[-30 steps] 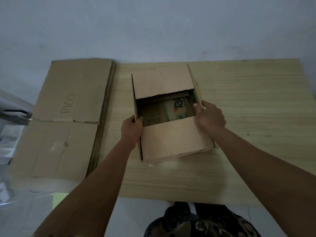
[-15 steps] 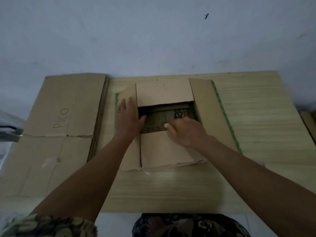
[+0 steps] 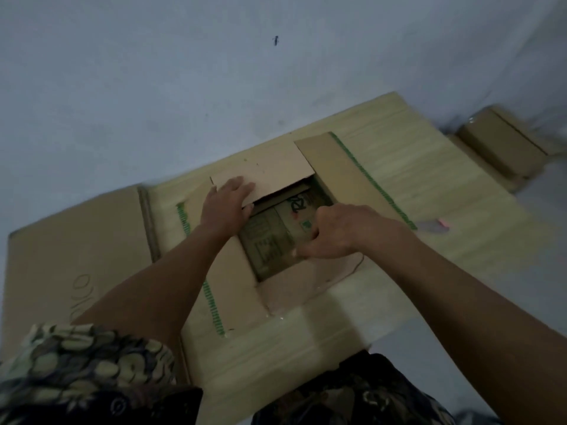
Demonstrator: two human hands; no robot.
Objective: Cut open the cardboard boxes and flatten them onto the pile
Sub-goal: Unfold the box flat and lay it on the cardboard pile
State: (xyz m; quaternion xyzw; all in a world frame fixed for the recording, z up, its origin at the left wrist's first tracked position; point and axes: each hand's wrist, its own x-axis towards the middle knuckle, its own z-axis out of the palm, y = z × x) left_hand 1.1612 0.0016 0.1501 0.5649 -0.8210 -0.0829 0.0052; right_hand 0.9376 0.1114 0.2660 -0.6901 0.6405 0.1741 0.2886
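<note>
Cardboard box (image 3: 343,167) (flaps splayed) under both hands (image 3: 227,204).

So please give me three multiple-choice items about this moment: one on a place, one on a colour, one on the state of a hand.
1. The flattened pile lies where from the opened box?
A. on the person's left
B. on their right
C. under it

2. The stripes along the box's side flaps are:
A. red
B. green
C. blue

3. The left hand:
A. grips a knife
B. hangs off the table
C. presses flat on a flap

Answers: 1 A, the pile sits beyond the left arm. 2 B, the hatching is green. 3 C, its fingers are straight on the cardboard.
</note>
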